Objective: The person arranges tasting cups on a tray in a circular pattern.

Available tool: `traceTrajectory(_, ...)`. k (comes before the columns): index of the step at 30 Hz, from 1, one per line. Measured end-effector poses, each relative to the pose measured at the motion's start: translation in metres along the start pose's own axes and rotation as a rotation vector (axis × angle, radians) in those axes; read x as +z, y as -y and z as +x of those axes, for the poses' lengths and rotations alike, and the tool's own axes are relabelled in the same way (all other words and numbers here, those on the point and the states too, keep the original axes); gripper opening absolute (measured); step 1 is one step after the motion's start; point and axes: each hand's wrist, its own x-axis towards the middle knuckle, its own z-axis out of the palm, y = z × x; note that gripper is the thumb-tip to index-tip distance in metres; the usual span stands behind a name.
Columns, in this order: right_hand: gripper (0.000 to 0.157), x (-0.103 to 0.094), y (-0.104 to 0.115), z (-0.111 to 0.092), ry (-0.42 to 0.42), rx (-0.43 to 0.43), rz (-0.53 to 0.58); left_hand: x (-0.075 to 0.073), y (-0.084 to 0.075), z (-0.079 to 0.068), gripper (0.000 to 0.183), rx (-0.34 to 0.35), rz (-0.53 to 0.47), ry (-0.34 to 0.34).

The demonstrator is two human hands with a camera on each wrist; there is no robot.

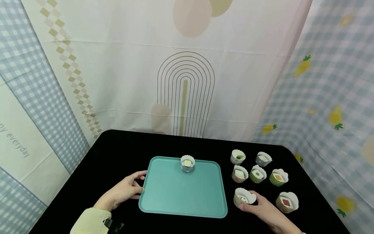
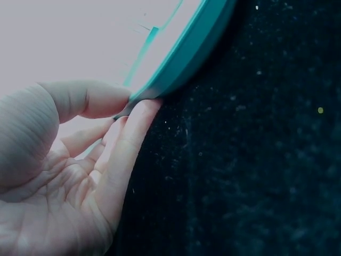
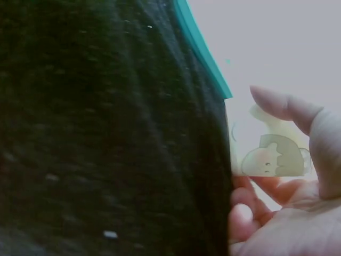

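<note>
A teal tray (image 1: 182, 195) lies on the black table. My left hand (image 1: 125, 190) pinches its left edge, thumb on the rim and fingers against the outer side, as the left wrist view shows. At the tray's back edge stands a paper baking cup (image 1: 187, 169) with a yellow-and-white square piece inside. Just right of the tray, my right hand (image 1: 264, 208) grips another paper baking cup (image 1: 237, 200) between thumb and fingers. A small white piece with dark marks shows in it. In the right wrist view this cup (image 3: 272, 160) bears a cartoon face.
Several more paper cups stand at the right of the table, among them a green one (image 1: 273, 180) with an orange piece and a brown one (image 1: 281, 206) with a red piece. Fabric curtains (image 1: 131, 81) hang behind and at both sides.
</note>
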Motion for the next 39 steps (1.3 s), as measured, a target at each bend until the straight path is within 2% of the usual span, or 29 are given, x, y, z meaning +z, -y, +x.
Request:
traceTrajectory(4,0.059,-0.004,0.007,-0.001,0.006,-0.003,0.008,0.001,0.000,0.001,0.068,0.010,0.003,-0.011)
traceTrajectory(9,0.059,-0.003,0.018,0.002,-0.047,-0.032,-0.018,0.001,-0.001,-0.001,0.068,0.011,0.018,-0.015)
traceTrajectory(17,0.061,0.014,0.037,0.012,-0.121,-0.201,-0.101,0.000,-0.001,-0.003,0.068,0.016,0.025,-0.006)
traceTrajectory(25,0.056,0.038,0.047,0.027,-0.155,-0.312,-0.127,0.001,0.001,-0.003,0.069,0.023,0.007,0.018)
traceTrajectory(31,0.055,0.055,0.060,0.034,-0.149,-0.330,-0.094,0.001,0.002,-0.002,0.068,0.031,-0.010,0.023)
traceTrajectory(39,0.055,0.073,0.066,0.053,-0.178,-0.299,-0.092,0.001,0.003,-0.001,0.068,0.037,-0.011,0.015)
